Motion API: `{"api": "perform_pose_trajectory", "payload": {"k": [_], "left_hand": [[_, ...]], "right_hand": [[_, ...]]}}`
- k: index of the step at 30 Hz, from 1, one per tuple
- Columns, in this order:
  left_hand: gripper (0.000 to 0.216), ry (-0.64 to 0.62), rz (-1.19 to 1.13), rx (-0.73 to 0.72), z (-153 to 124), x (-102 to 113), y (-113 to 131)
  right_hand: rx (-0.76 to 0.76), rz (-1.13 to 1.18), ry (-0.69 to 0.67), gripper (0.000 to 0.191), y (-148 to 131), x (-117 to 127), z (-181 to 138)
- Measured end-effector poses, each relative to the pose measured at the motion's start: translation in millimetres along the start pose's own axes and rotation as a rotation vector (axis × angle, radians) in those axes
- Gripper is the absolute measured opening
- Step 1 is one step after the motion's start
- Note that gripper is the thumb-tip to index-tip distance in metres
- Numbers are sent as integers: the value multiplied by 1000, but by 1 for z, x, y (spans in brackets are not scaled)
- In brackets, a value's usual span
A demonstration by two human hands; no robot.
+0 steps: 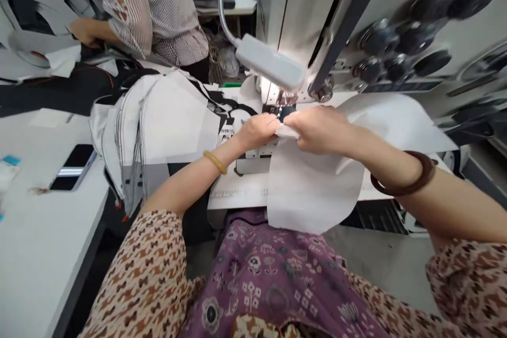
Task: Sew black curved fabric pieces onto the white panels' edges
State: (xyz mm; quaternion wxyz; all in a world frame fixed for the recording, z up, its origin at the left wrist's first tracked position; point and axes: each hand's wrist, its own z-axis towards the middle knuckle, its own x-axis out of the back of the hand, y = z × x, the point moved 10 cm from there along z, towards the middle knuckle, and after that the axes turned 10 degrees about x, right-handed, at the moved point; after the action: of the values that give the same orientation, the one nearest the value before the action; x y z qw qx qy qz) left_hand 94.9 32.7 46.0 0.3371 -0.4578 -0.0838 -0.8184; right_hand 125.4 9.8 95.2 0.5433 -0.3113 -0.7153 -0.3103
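A large white fabric piece [312,185] drapes over the front of the sewing machine [301,16] and spreads to the right behind my forearm. Its edge is pinched in my right hand [325,129], just in front of the lit needle area [285,99]. Close beside it, my left hand [259,129] is closed at the same edge, fingertips near the presser foot. The exact grip of the fingertips is partly hidden. A white lamp [271,62] on a bent stalk hangs above both hands.
Left of the machine lies a stack of white and grey cut pieces [174,111]. A phone [74,166] rests on the white table [43,253]. Another person in a striped shirt [170,10] stands at the back left. Thread tension knobs [378,37] are at right.
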Motion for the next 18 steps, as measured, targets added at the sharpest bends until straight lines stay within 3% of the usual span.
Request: {"api": "perform_pose_trajectory", "payload": {"k": [8,13,18], "left_hand": [[36,-25,-56,-83,-24,3,12],[28,-16,-231,85,-31,-5,3],[25,161,-230,238,-39,-6,-2]], "right_hand": [[129,-125,70,31,-52,-43,-10],[135,-99,87,28,-42,-48,-15],[137,-89,138,24,-34,-42,-16]]}}
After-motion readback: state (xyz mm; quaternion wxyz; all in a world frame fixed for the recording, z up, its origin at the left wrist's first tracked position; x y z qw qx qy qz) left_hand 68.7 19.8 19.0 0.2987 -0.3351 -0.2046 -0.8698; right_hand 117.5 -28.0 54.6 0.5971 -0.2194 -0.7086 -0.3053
